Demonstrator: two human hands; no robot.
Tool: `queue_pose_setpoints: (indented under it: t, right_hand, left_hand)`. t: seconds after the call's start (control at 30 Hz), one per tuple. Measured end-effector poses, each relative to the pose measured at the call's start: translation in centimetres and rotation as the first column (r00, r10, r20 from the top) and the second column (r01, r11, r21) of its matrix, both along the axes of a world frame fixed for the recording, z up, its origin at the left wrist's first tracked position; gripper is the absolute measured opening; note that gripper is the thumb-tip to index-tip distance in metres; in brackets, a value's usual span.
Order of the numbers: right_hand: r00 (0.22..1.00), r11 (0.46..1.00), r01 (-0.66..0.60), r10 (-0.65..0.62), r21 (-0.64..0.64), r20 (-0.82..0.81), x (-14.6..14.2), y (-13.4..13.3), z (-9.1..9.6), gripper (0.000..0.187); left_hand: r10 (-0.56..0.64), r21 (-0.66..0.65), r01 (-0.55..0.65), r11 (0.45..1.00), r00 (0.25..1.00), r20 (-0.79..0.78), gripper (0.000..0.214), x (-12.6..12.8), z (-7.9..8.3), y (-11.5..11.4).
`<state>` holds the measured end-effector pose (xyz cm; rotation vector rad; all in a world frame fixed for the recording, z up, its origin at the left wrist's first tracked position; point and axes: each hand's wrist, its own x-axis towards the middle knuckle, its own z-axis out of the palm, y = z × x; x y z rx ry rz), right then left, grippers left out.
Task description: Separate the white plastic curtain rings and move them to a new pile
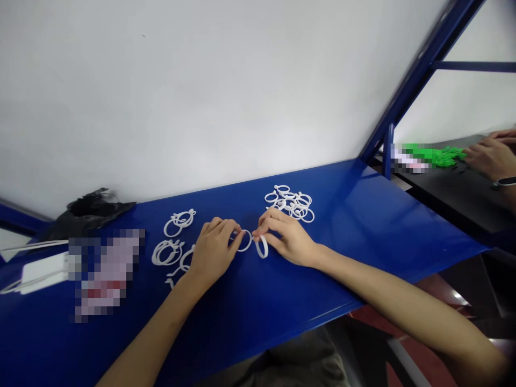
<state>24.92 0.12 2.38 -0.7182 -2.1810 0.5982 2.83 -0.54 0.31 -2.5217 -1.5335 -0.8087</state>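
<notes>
1 white ring (244, 241) pinched at L hand (213, 250) fingertips; 2nd ring (263, 247) pinched, R hand (289, 235); prob. aligning step; next needs steady pinch.

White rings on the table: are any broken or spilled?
Nothing stands out as broken or spilled. The white rings lie in loose, overlapping groups on the blue table. Some are partly hidden by the left hand, so I can't check every one. The crumpled black bag looks a bit messy.
</notes>
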Motion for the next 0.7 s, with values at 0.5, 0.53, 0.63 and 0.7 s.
queue_pose_setpoints:
  t: [0.5,0.53,0.63,0.7]
  right_hand:
    - [0.998,0.998,0.021,-0.018,-0.054,0.06,0.2,0.5,-0.9,0.01]
    - [0.997,0.998,0.025,-0.021,-0.052,0.08,0.2,0.6,-1.0,0.011]
    - [0.99,0.995,0.09,-0.084,-0.043,0.116,0.3,1.0,-1.2,0.018]
    - [0.977,0.982,0.179,-0.17,-0.062,0.127,0.3,1.1,-1.0,0.025]
  left_hand:
    - [-0.253,0.078,0.245,0.966,0.96,0.121,0.026,0.5,0.6,-0.8]
    - [-0.241,0.089,0.233,0.968,0.965,0.1,0.023,0.5,0.6,-0.8]
    - [-0.198,0.109,0.191,0.975,0.979,0.05,0.016,0.3,0.8,-0.6]
    - [-0.181,0.117,0.177,0.977,0.983,0.025,0.012,0.2,0.9,-0.6]
